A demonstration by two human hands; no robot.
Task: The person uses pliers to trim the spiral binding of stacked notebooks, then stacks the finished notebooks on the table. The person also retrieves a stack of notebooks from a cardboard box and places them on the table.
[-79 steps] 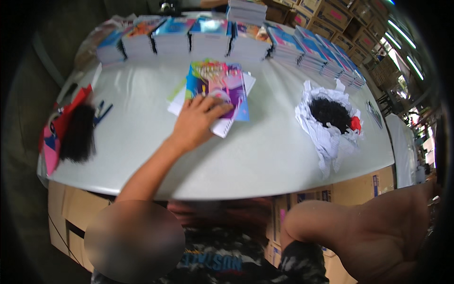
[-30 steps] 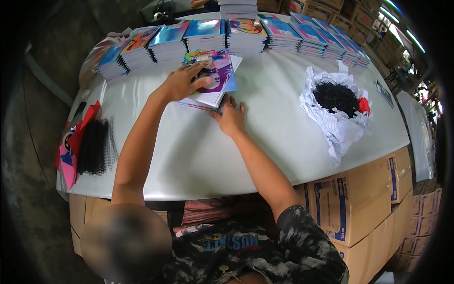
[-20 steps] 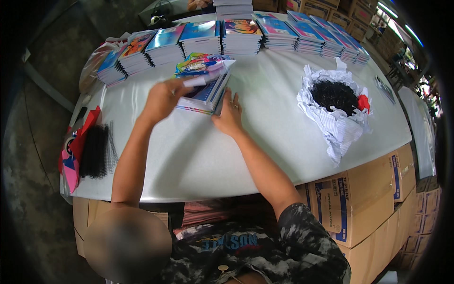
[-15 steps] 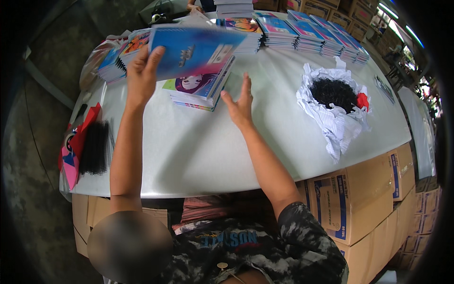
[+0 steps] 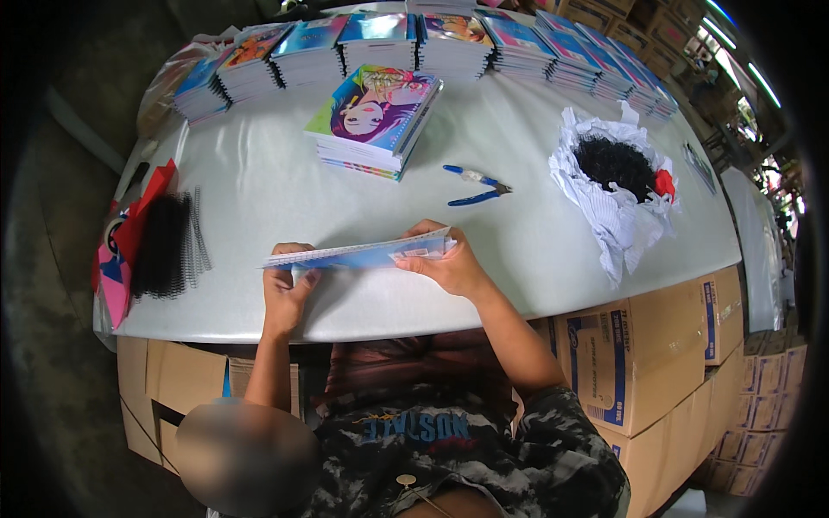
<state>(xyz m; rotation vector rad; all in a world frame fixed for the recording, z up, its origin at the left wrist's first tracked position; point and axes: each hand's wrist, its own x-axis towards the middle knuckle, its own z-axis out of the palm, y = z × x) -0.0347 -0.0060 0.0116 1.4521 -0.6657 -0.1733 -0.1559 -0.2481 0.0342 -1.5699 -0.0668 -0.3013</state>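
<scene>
A thin blue notebook (image 5: 363,255) is held flat and edge-on just above the white table (image 5: 518,259), near its front edge. My left hand (image 5: 287,289) grips its left end and my right hand (image 5: 446,266) grips its right end. Farther back lies a short pile of notebooks (image 5: 376,121) with a colourful cartoon cover on top. Blue-handled pliers (image 5: 475,186) rest on the table between that pile and my right hand.
Stacks of notebooks (image 5: 449,43) line the far edge. A crumpled white wrapper with black coils (image 5: 615,168) sits at the right. Black spiral bindings (image 5: 168,246) and a red and pink bag (image 5: 121,259) lie at the left. Cardboard boxes (image 5: 639,363) stand below.
My left hand lifted the top notebook off the pile and brought it toward me. Both hands now hold it near the front edge. The pliers have come into view.
</scene>
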